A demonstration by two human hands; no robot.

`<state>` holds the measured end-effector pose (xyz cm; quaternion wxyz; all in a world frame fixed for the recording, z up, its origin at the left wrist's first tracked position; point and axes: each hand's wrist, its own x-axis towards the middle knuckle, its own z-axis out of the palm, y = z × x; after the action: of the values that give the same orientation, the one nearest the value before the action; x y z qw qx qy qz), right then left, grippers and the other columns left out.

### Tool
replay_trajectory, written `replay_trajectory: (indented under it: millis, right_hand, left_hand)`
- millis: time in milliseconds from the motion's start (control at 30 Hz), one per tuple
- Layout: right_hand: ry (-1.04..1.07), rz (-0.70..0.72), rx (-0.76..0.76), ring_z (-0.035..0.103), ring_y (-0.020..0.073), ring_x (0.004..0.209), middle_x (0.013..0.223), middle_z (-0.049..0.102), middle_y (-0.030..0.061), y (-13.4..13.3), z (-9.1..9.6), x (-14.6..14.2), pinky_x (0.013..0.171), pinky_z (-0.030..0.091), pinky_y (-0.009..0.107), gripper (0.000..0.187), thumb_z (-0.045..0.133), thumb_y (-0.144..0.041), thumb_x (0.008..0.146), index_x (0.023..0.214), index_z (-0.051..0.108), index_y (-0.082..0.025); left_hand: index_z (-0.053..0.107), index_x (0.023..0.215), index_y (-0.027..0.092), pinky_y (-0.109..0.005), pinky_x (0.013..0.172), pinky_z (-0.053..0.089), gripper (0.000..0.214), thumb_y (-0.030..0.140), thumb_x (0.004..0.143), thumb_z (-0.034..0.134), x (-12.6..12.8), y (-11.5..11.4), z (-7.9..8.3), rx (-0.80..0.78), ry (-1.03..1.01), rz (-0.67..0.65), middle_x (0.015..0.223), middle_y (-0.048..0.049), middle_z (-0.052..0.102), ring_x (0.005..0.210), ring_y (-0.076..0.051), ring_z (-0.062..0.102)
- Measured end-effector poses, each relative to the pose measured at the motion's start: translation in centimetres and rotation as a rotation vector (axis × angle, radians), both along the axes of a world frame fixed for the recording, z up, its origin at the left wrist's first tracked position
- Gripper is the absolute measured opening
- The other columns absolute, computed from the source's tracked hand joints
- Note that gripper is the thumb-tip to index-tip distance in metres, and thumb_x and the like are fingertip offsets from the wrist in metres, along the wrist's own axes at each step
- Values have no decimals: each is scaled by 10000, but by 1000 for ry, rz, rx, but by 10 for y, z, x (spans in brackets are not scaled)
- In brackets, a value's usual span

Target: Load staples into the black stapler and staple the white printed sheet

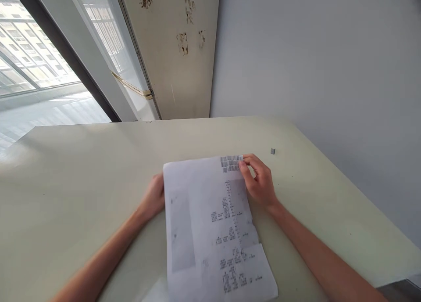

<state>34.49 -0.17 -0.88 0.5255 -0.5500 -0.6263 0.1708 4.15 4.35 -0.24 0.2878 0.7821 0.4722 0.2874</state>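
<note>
A white sheet of paper (pixel 204 223) with printed text and a dark printed block near its upper right corner is held up over the table. Its right edge is uneven, as if torn, and more than one layer may be there. My right hand (pixel 259 179) pinches the upper right corner, thumb in front and fingers partly behind. At the left edge, my left hand (pixel 154 196) grips the paper, its fingers hidden behind the sheet.
The pale table (pixel 98 170) spreads under both arms. A small grey block (pixel 272 151) lies beyond my right hand. Behind the table stand a fridge-like cabinet (pixel 177 73) with worn patches, a grey wall (pixel 315 65) and a window (pixel 33 43) on the left.
</note>
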Motion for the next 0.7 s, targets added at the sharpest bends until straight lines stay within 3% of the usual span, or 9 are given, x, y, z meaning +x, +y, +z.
replay_trajectory:
  millis: [100, 200, 267, 433, 567, 700]
  right_hand:
    - [3, -98, -143, 682, 232, 919, 980, 715, 84, 11, -7, 18, 787, 572, 385, 295, 493, -447, 1043, 934, 653, -225]
    - [-80, -213, -191, 680, 296, 1131, 1275, 699, 163, 14, -15, 26, 901, 585, 479, 401, 542, -466, 1008, 1297, 623, -201]
    - [-199, -246, -159, 636, 321, 1252, 1377, 663, 170, 9, -18, 22, 985, 562, 529, 454, 560, -451, 993, 1374, 594, -206]
    - [-436, -64, -156, 678, 278, 1242, 1257, 766, 68, -8, -17, -5, 1084, 523, 528, 303, 507, -393, 1041, 1230, 703, -261]
    - [-592, 75, -233, 448, 299, 1516, 1588, 549, 82, -7, -19, -4, 1246, 369, 575, 507, 541, -510, 1034, 1465, 577, -245]
    - [-610, 141, -287, 303, 278, 1592, 1683, 415, 43, 1, -18, 18, 1282, 323, 576, 593, 518, -554, 1042, 1568, 460, -288]
  left_hand:
    - [657, 1235, 213, -371, 949, 543, 378, 468, 978, 548, -22, 14, 4, 36, -66, 105, 1102, -64, 751, 1059, -269, 696]
    - [623, 1295, 233, -358, 952, 517, 433, 522, 976, 576, -45, 25, 4, 51, -64, 202, 1133, -56, 735, 1047, -254, 690]
    - [629, 1286, 238, -343, 919, 520, 439, 539, 969, 587, -56, 30, 3, 53, -69, 249, 1110, -53, 733, 1046, -256, 690]
    - [632, 1274, 254, -334, 928, 520, 431, 548, 961, 604, -62, 34, 3, 43, -117, 296, 1128, -50, 727, 1139, -264, 675]
    - [630, 1264, 247, -343, 927, 527, 462, 580, 943, 613, -58, 33, 3, 22, -127, 312, 1139, -58, 721, 1143, -267, 674]
    - [631, 1268, 257, -320, 846, 538, 462, 589, 948, 608, -60, 29, 3, 10, -106, 287, 1117, -54, 717, 1112, -266, 677]
